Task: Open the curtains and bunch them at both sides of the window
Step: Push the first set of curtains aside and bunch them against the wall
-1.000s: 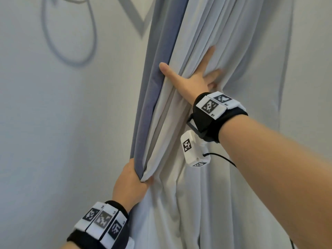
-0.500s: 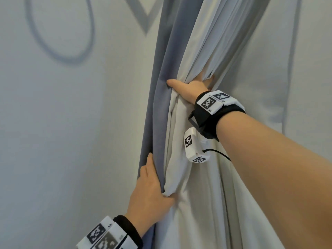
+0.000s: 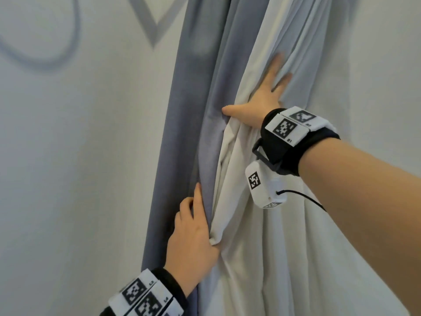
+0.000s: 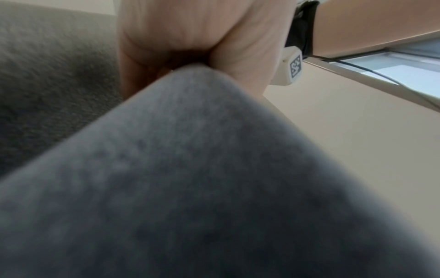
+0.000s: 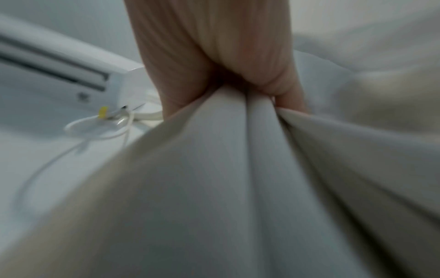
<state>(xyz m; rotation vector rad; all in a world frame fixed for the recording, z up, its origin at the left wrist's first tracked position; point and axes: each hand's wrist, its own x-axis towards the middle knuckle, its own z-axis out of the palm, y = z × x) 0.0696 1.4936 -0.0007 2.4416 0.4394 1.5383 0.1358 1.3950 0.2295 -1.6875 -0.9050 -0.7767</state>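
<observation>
The curtain (image 3: 284,236) hangs bunched in long folds, blue-grey on its outer face (image 3: 205,87) and white on the lining. My left hand (image 3: 196,231) holds the leading edge low down, with the fingers behind the blue fold and the thumb on the white lining. Higher up, my right hand (image 3: 262,96) presses flat on the white folds, fingers straight and spread, thumb pointing left. In the left wrist view grey fabric (image 4: 190,169) runs into the palm of the left hand (image 4: 190,37). White folds (image 5: 238,169) bunch against the right hand (image 5: 214,47) in the right wrist view.
A pale wall (image 3: 79,179) with grey painted lines lies left of the curtain. More curtain fills the right side. A window frame (image 4: 393,62) shows in the left wrist view, and a white wall unit (image 5: 59,62) with a looped cord in the right wrist view.
My right hand went from flat to gripping the folds, and now lies flat with spread fingers again. The left hand has taken a new hold on the edge.
</observation>
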